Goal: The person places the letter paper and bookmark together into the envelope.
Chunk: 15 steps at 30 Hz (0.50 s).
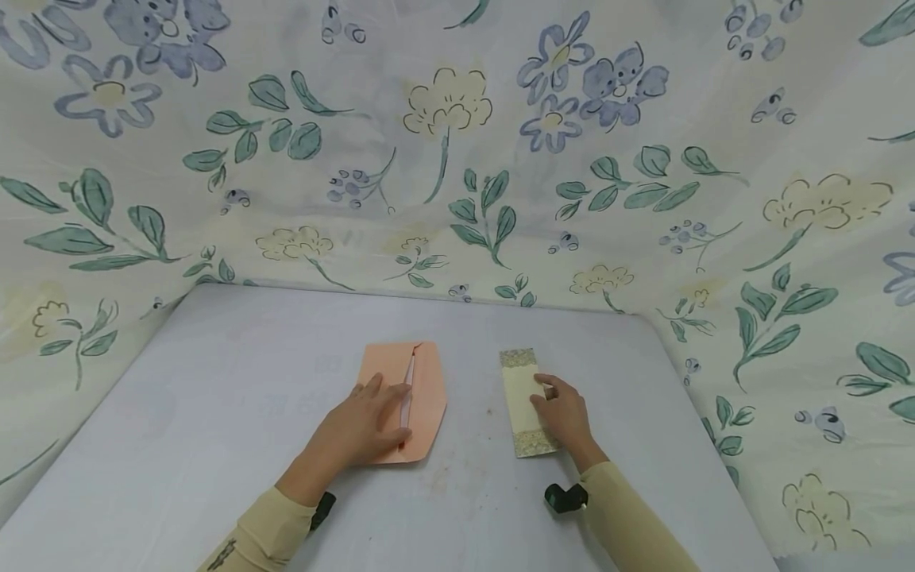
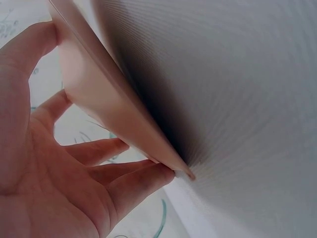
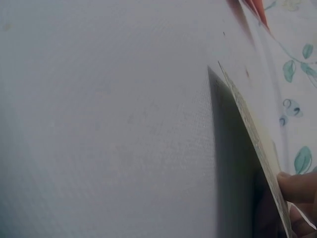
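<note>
Peach envelope [image 1: 428, 409] is steadied by spread left hand [image 1: 360, 425]; cream card [image 1: 520, 397], tilted, is pinched by right hand [image 1: 565, 412]; steady lifting seems called for.

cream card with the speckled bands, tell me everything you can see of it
The cream card is a thin rectangle, apparently paper or cardstock, with a plain pale middle and a speckled gold-grey band across each short end. Its long sides run roughly away from the person. The right hand holds it at its right long edge; the right wrist view shows it tilted above its shadow on the white table. It is right of the peach envelope, apart from it.
</note>
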Tool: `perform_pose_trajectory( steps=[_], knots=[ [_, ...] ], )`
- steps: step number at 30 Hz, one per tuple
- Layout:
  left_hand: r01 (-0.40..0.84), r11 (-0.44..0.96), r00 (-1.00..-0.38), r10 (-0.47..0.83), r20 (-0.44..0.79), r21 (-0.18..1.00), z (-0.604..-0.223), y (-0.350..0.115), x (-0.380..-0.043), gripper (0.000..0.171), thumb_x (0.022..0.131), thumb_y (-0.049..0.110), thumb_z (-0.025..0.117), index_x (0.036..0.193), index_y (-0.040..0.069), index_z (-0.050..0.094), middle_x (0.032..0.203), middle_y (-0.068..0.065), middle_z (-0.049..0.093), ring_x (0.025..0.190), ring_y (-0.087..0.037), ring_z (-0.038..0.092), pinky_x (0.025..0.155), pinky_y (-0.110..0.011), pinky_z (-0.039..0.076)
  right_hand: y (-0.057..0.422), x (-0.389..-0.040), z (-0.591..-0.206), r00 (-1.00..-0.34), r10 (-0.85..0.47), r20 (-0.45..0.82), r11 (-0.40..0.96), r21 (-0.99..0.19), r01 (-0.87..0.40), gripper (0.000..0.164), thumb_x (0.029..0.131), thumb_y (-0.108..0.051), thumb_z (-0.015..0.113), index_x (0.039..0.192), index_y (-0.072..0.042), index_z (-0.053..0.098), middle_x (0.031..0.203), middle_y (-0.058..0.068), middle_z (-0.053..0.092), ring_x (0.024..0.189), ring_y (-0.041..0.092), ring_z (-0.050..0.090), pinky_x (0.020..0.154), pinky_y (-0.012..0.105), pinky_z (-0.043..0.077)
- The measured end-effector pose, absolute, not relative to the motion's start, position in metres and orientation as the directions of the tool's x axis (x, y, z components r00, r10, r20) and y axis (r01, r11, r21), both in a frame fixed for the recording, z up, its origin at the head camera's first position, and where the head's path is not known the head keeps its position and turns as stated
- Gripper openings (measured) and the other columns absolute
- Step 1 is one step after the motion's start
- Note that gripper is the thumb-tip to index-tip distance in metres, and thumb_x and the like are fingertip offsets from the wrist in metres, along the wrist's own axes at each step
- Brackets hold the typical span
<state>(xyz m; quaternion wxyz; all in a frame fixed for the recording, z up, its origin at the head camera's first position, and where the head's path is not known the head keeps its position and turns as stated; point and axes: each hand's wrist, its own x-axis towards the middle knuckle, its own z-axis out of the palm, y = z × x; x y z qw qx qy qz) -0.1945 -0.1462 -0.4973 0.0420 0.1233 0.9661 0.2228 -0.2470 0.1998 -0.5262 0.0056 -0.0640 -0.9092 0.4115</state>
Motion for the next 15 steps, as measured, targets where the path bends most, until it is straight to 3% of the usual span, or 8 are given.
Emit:
perform_pose_trajectory(
  steps=[15],
  knots=[
    [0.218,0.871,-0.967,0.254,-0.023,0.441,-0.5004,-0.146,-0.1951,0.07,0.089,0.045,0.074,0.15,0.018,0.051,0.156,-0.031,0.035,0.136,-0.061,0.037,0.102,-0.068,0.041,0.1947,-0.2432,-0.5253,-0.987,0.16,-0.016,0.612,-0.783,0.112,0.041,0.095,-0.016,0.07,0.134,-0.009,0.066,0.101,0.011,0.07,0.081,0.021,0.061,0.065,0.029,0.045]
  ],
)
